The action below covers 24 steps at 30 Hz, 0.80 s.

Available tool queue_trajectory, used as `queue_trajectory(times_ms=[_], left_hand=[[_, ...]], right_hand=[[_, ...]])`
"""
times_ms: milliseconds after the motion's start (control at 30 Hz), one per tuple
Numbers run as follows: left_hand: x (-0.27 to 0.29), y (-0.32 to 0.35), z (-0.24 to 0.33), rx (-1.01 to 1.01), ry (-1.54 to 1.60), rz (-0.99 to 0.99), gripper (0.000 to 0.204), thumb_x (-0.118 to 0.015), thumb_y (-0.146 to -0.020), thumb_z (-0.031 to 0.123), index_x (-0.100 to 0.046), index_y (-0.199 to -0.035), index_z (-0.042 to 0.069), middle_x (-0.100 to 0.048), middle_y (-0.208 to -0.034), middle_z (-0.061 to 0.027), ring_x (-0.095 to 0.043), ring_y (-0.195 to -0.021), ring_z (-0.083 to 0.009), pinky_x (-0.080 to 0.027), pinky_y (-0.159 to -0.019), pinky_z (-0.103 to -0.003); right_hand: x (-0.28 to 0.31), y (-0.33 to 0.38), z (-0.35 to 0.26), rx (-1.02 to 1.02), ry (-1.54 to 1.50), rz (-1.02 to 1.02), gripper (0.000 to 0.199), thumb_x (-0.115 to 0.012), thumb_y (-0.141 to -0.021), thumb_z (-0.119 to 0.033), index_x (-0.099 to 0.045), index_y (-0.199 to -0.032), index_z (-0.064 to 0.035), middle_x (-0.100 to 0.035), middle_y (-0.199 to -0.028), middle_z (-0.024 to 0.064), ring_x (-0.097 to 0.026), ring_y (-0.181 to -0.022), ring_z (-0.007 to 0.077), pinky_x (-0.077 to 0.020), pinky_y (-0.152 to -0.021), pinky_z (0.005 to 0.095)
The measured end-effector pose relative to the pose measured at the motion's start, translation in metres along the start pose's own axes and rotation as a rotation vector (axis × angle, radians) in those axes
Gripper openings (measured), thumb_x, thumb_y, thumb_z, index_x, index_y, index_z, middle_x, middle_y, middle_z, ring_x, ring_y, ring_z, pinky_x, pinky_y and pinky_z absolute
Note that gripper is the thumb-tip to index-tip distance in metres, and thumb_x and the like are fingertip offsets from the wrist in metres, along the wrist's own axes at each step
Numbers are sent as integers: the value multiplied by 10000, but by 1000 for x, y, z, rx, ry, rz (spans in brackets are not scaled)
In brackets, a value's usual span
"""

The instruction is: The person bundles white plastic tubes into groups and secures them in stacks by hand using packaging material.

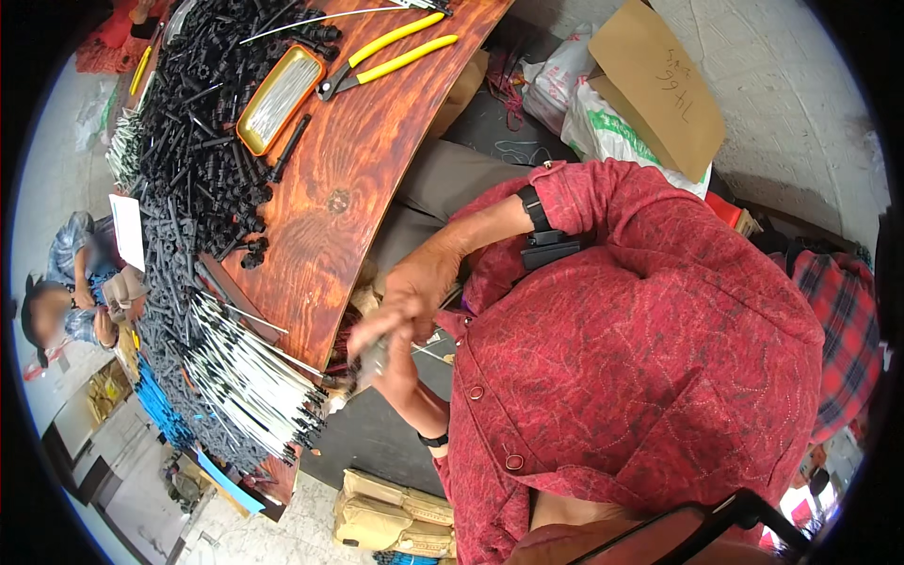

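both hands meet just off the curved reddish wooden table (348,188) edge. right hand (419,282) and left hand (386,353) pinch 1 thin white rod with black end piece (372,363), blurred. bundle of finished white rods (254,381) stacked; big heap of loose black plastic parts (202,122) looks left to do.

Both hands meet just off the wooden worktop (330,207) edge: right hand (414,282) above, left hand (391,353) below, pinching a small blurred grey part (374,356). On worktop: bundle of white rods (250,377), heap of black plastic parts (202,113), orange tray (280,97), yellow-handled pliers (386,56).
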<state>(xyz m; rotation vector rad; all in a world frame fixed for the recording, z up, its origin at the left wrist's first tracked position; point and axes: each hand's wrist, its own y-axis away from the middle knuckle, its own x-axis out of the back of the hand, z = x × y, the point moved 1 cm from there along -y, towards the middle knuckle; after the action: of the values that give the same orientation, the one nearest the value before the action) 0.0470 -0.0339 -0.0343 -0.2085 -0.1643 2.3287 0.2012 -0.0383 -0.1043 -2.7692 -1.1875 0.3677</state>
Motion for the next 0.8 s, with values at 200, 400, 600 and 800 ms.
queue_trajectory(times_ms=[200,400,600,800], left_hand=[[-6,-30,71,-283,-118,-725,347,-667,-877,148,-599,-1163,-37,-663,-1100,-234,-663,-1000,-348,-487,-961,-496],[-18,-30,74,-365,-83,-750,227,-662,-831,91,-650,-1027,-22,-681,-1055,-213,-641,-1034,-373,-463,-980,-539],[-33,-35,87,-346,-221,-745,277,-645,-785,141,-678,-1001,-28,-698,-995,-196,-657,-990,-353,-507,-929,-512],[-37,-38,91,-386,-254,-721,270,-647,-755,155,-693,-951,-24,-706,-953,-185,-670,-943,-334,-532,-898,-496]], right_hand=[[16,23,-43,16,525,-59,330,-735,-807,-172,-608,-1066,-12,-682,-918,141,-656,-888,271,-501,-784,378],[15,45,-6,17,209,24,315,-720,-812,-163,-613,-1073,-21,-671,-959,144,-649,-937,284,-494,-802,385],[17,43,-2,89,386,272,381,-723,-790,-128,-585,-1129,-25,-639,-1085,133,-625,-1019,287,-492,-837,390],[25,46,0,99,395,237,465,-719,-784,-112,-545,-1209,-42,-620,-1125,128,-609,-1059,290,-489,-869,401]])
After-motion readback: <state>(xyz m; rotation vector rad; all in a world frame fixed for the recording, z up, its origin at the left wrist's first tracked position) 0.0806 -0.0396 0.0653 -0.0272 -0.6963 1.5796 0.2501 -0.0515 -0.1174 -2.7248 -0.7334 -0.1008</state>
